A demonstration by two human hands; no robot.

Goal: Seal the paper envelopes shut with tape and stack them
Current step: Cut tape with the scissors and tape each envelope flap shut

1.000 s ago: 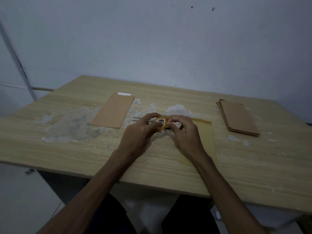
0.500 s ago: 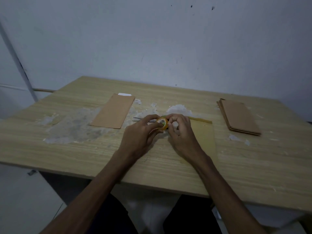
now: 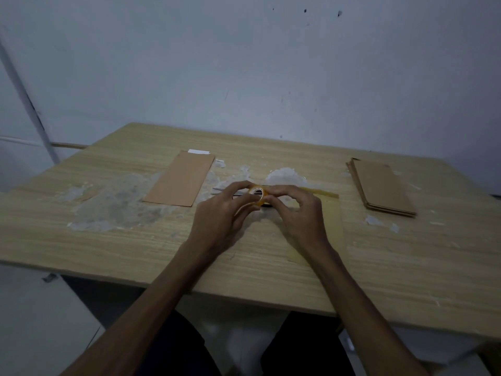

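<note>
A small roll of yellowish tape (image 3: 257,195) is held over the middle of the wooden table (image 3: 135,248). My left hand (image 3: 221,219) grips it from the left and my right hand (image 3: 299,215) pinches at its right side with fingers curled. Under my right hand lies a brown paper envelope (image 3: 329,215) with a strip of tape along its far edge. A single brown envelope (image 3: 180,178) lies flat to the left. A stack of brown envelopes (image 3: 381,187) sits at the right.
Thin metal scissors (image 3: 225,190) lie just beyond my left hand, partly hidden. Whitish torn patches and scraps mark the tabletop at left centre (image 3: 119,207) and near the right stack. A grey wall stands behind the table.
Both hands have stayed at the tape roll. The fingers shifted slightly around it and the roll turned a little.
</note>
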